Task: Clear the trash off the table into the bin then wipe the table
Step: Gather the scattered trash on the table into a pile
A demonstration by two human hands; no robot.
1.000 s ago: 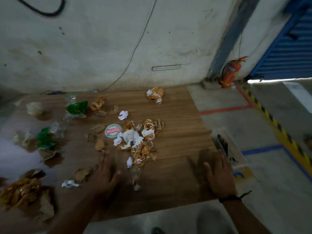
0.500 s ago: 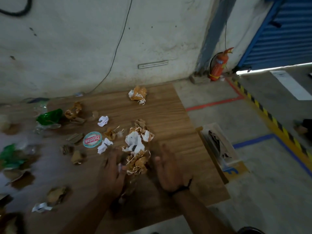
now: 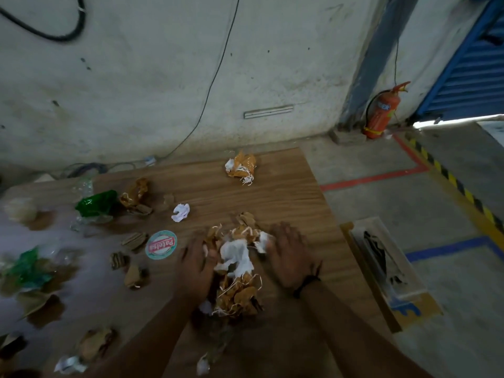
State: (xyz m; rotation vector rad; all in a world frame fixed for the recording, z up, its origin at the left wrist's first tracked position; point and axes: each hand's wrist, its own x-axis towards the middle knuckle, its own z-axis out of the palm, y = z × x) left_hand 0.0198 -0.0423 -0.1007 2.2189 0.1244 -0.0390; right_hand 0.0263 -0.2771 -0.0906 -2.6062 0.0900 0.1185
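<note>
A heap of crumpled brown and white paper trash (image 3: 237, 266) lies in the middle of the wooden table (image 3: 289, 192). My left hand (image 3: 195, 264) presses against its left side, fingers spread. On the heap's right side rests my right hand (image 3: 290, 255), palm down and fingers apart, touching a white scrap. Both hands cup the heap between them; neither has lifted it. The bin, a cardboard box (image 3: 387, 271), stands on the floor beside the table's right edge.
More trash is scattered about: an orange wad (image 3: 241, 166) at the back, a white ball (image 3: 180, 212), a round label (image 3: 161, 244), green wrappers (image 3: 95, 204) and brown scraps on the left. A fire extinguisher (image 3: 381, 113) stands by the wall.
Both hands came in from the table's near edge and closed on the middle heap from either side, pushing its pieces closer together. The view has shifted towards the right.
</note>
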